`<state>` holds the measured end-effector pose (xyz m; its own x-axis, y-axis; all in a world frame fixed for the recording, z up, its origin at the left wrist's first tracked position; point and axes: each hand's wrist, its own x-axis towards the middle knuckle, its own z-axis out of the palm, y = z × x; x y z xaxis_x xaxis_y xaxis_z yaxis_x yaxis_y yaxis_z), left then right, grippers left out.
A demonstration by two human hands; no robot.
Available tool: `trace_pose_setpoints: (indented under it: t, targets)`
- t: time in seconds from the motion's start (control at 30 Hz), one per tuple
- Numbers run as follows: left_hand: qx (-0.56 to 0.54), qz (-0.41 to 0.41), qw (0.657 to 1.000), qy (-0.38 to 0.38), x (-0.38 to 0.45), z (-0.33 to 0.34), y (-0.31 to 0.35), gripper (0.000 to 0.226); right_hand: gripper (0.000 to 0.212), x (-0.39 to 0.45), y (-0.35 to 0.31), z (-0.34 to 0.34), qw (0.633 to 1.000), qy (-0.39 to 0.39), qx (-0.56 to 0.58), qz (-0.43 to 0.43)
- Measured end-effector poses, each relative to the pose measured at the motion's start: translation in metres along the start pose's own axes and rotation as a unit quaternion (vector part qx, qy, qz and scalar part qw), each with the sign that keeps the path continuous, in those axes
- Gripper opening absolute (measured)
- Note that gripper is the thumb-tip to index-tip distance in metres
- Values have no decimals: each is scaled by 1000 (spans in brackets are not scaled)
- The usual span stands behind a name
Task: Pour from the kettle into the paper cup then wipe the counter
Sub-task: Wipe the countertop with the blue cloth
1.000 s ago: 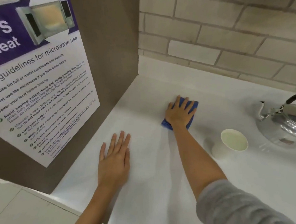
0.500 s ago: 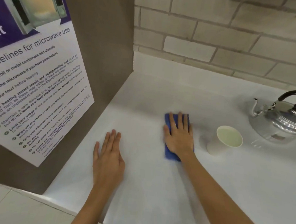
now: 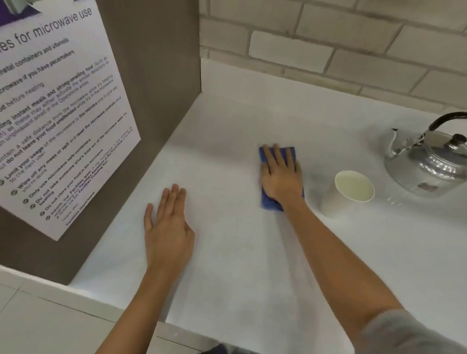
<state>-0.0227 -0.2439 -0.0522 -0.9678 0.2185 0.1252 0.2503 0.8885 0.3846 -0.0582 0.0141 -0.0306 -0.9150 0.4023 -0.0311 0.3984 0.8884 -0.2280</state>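
My right hand (image 3: 280, 177) presses flat on a folded blue cloth (image 3: 269, 203) on the white counter (image 3: 235, 260), fingers stretched over it. Just right of the cloth stands a white paper cup (image 3: 348, 194), upright, with pale liquid inside. Behind the cup to the right sits a shiny metal kettle (image 3: 432, 166) with a black handle and its lid on. My left hand (image 3: 168, 227) lies palm down on the counter nearer the front edge, fingers together, holding nothing.
A brown side panel (image 3: 150, 88) with a microwave-use poster (image 3: 46, 114) walls off the counter's left side. A pale brick wall (image 3: 347, 38) runs behind. A few water drops (image 3: 393, 200) lie beside the kettle. Tiled floor (image 3: 23, 314) shows below the front edge.
My right hand slid the blue cloth from the back of the counter toward me and to the right, nearer the cup. The left hand stayed flat in place.
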Motion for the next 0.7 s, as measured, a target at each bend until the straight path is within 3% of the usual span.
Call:
trace_pose_setpoints:
  t: [0.07, 0.13, 0.27, 0.37, 0.43, 0.53, 0.6, 0.7]
  targets:
    - [5, -4, 1000, -1, 0, 1, 2, 72, 57, 20, -23, 2, 1000, -25, 3, 1]
    - [5, -2, 1000, -3, 0, 1, 2, 72, 57, 1, -53, 14, 998, -18, -15, -62]
    - [-11, 6, 1000, -7, 1, 0, -1, 71, 56, -127, -73, 44, 980, -4, 41, -193]
    - [-14, 7, 1000, -5, -2, -3, -2, 66, 55, -168, -24, 33, 983, -6, 43, -179]
    - [-20, 2, 1000, -7, -6, -4, 5, 58, 56, -140, 1, 17, 993, -8, 10, -118]
    - [-92, 4, 995, -26, -14, -1, 27, 48, 57, -93, -17, 7, 998, -19, -18, -60]
    - [-133, 6, 991, -33, -18, 2, 40, 46, 57, -108, -32, 17, 995, -21, -8, -100]
    - [-147, 11, 989, -23, -18, 4, 44, 45, 55, -192, -4, 28, 981, -16, 23, -192]
